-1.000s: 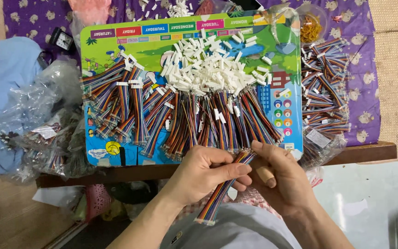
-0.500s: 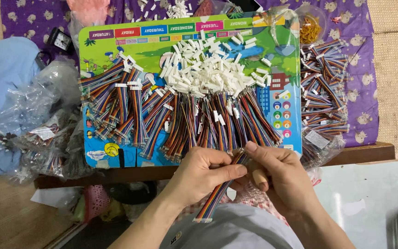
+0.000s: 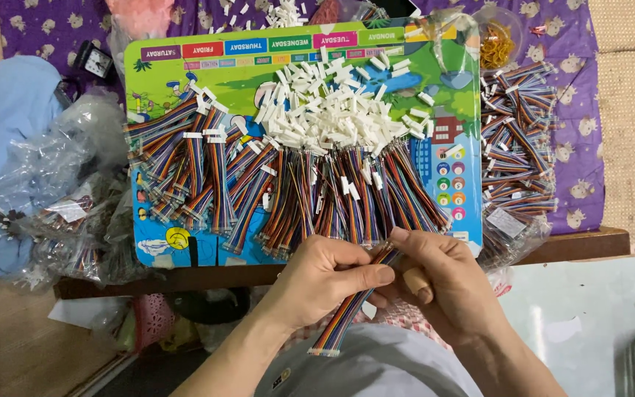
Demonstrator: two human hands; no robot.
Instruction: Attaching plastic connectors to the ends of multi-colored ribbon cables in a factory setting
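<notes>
My left hand (image 3: 323,279) and my right hand (image 3: 442,283) meet over my lap at the near edge of a low table. Both pinch one multicoloured ribbon cable (image 3: 347,316) that runs diagonally down to the left between them. My right hand grips its upper end, my left thumb and fingers wrap its middle. A small white connector (image 3: 367,309) shows beside the cable under my left hand. Just beyond my hands lies a row of several similar ribbon cables (image 3: 295,191) and a heap of white plastic connector housings (image 3: 332,110) on a colourful picture board (image 3: 185,66).
A bag of more cables (image 3: 516,162) lies at the right on a purple patterned cloth (image 3: 589,110). Clear plastic bags (image 3: 60,191) and a blue cloth (image 3: 1,125) are piled at the left. The wooden table edge (image 3: 567,246) runs in front; a pale floor (image 3: 589,316) is at the lower right.
My hands have closed together on the cable, and the right hand has slid from its side up to its top end. The cable's lower end hangs a little further left.
</notes>
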